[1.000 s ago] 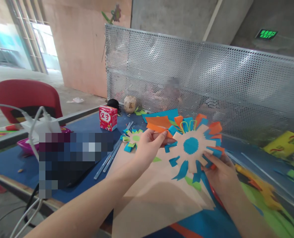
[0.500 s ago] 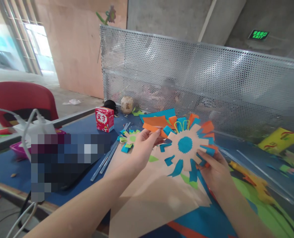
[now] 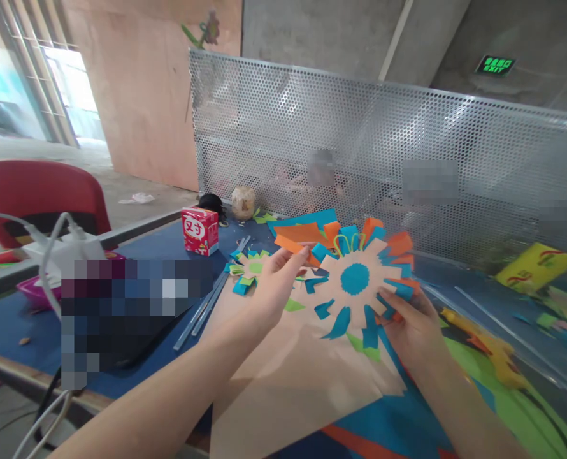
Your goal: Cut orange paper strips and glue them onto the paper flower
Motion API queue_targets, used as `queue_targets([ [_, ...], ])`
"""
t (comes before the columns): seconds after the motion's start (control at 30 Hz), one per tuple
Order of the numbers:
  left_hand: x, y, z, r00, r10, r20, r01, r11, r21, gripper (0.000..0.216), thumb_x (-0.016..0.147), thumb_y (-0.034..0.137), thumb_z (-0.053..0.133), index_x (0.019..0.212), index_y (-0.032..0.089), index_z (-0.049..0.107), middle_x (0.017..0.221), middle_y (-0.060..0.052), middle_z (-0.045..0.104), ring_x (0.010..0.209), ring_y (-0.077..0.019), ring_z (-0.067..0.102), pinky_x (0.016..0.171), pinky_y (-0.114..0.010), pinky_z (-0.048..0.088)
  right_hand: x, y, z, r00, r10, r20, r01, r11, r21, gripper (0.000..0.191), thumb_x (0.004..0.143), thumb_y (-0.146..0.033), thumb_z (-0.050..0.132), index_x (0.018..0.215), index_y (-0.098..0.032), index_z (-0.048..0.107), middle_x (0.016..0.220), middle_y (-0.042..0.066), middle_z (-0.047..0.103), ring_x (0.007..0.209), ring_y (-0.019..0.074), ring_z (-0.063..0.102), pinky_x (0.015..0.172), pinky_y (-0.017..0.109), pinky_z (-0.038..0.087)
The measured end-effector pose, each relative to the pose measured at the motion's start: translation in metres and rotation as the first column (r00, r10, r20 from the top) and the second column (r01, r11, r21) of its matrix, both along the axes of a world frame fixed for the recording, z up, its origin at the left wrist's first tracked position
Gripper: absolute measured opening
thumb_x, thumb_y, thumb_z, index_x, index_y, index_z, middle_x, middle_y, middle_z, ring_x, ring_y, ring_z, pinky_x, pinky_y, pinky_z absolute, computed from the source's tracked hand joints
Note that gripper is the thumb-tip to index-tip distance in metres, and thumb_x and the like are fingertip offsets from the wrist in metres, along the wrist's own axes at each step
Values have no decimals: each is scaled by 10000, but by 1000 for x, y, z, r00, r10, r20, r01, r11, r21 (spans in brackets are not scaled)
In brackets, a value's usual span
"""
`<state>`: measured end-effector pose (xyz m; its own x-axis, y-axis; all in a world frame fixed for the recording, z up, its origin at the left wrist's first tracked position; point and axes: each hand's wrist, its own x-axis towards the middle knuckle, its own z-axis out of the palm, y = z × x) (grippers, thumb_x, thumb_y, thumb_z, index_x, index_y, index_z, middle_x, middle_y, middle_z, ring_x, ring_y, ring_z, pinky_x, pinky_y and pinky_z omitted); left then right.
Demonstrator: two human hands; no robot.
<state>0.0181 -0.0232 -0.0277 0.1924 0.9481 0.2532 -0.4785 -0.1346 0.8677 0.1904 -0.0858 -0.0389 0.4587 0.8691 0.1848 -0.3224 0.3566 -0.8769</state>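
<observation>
My right hand [image 3: 410, 319] pinches the lower right edge of a large paper flower [image 3: 355, 279], which has a blue scalloped centre, cream petals and curled blue and orange strips around it. An orange paper strip [image 3: 288, 244] is pinched between the thumb and fingers of my left hand [image 3: 283, 271], close to the flower's upper left side. Behind my left hand lies a smaller paper flower [image 3: 255, 268] with a green centre and blue and green loops. Cream paper [image 3: 283, 382] spreads beneath both hands.
A yellow glue gun [image 3: 488, 350] lies at the right on green paper. Clear glue sticks [image 3: 200, 312], a red box [image 3: 200, 231] and a jar [image 3: 243, 203] are on the left and back of the table. A perforated metal screen [image 3: 360, 127] stands behind; a white power strip [image 3: 68, 252] is left.
Both hands keep their holds on the strip and the flower, almost still. The whole view has shifted very slightly.
</observation>
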Motion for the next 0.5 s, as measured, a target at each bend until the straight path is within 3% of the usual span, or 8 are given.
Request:
queue_targets([
  [0.17, -2, -3, 3, 999, -27, 45, 26, 999, 19, 164, 677, 286, 589, 792, 182, 641, 761, -20, 628, 710, -140, 575, 688, -267, 433, 1, -1, 0, 1000, -28, -8, 28, 999, 38, 260, 492, -145, 733, 714, -236, 633, 702, -41, 654, 649, 132, 610, 537, 235, 514],
  [0.37, -8, -19, 13, 987, -161, -16, 160, 960, 232, 288, 664, 181, 591, 951, 194, 606, 1007, -59, 602, 893, -191, 558, 703, -266, 449, 4, -2, 3, 996, -63, -70, 66, 997, 36, 233, 458, -119, 737, 644, -214, 634, 670, -37, 657, 598, 122, 607, 534, 231, 517],
  [0.5, -11, -22, 13, 987, -138, -80, 158, 920, 358, 269, 710, 161, 543, 973, 202, 583, 1103, -66, 553, 1025, -214, 498, 800, -311, 435, 4, -3, 5, 996, -60, -71, 63, 997, 33, 197, 457, -130, 738, 597, -210, 624, 592, -48, 638, 555, 105, 596, 506, 209, 504],
])
